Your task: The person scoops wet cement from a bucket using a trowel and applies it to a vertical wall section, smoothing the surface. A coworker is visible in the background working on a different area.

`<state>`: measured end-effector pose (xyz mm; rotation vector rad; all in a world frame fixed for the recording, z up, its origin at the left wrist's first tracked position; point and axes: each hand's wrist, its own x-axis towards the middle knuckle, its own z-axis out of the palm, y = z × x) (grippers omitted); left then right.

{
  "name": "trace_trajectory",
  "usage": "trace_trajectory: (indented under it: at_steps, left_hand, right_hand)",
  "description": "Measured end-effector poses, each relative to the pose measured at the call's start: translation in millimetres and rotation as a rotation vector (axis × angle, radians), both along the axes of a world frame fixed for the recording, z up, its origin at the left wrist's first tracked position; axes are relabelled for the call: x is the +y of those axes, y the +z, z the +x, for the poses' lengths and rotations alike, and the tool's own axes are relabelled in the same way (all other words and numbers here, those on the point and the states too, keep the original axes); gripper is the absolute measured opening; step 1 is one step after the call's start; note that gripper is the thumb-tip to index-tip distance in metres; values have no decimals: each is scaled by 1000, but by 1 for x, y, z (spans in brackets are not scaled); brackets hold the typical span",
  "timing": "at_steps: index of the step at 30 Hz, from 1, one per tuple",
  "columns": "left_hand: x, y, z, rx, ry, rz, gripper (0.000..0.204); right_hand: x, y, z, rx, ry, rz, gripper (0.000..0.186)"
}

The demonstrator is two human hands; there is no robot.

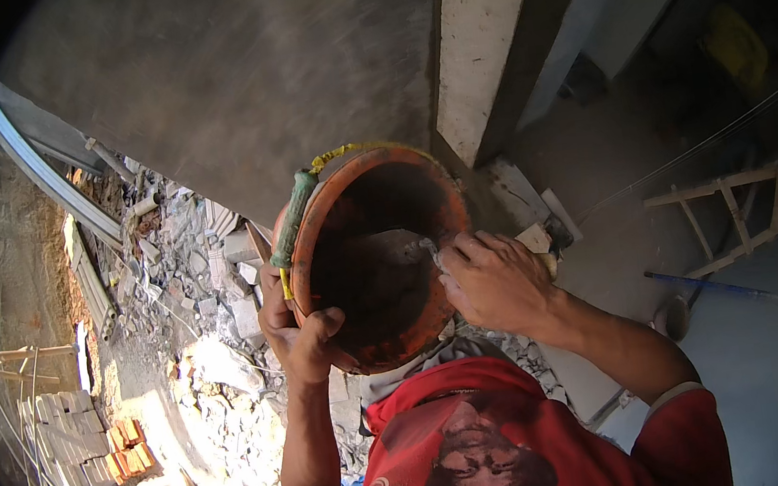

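Note:
An orange bucket (449,200), dark inside, is tilted with its mouth toward me. Its handle has a green wrapped grip (296,217) and a yellow strap (369,147). My left hand (302,334) grips the bucket's left side, thumb over the rim. The tip of a thin, pointed brownish thing (259,242) sticks out above that hand; its kind I cannot make out. At the bucket's right rim, my right hand (493,274) is closed around a trowel, whose handle it hides. The grey trowel blade (396,246) reaches into the bucket above dark, shadowed contents.
A smooth grey wall (226,79) stands ahead, beside a pale column (487,49). Broken rubble (221,281) covers the ground at left, near stacked blocks (66,443) and orange bricks (128,447). At right are a wooden frame (736,218) and a blue pole (730,289).

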<state>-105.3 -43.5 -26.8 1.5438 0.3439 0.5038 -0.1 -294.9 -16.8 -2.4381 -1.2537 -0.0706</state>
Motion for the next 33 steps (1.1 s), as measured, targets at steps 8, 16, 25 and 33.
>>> trace_trajectory:
  at_steps: [8,16,25,33]
  left_hand:
    - [3,0,7,-93,91,-230,66]
    - [18,18,18,-25,123,-285,72]
    - [-5,44,19,22,107,-115,84]
    - [-9,40,15,30,82,-102,85]
  right_hand:
    - [-23,14,9,27,-111,145,25]
    - [-41,63,17,-192,-202,805,34]
    - [-13,-53,-36,522,-140,255,34]
    - [-33,-25,-10,146,-128,630,34]
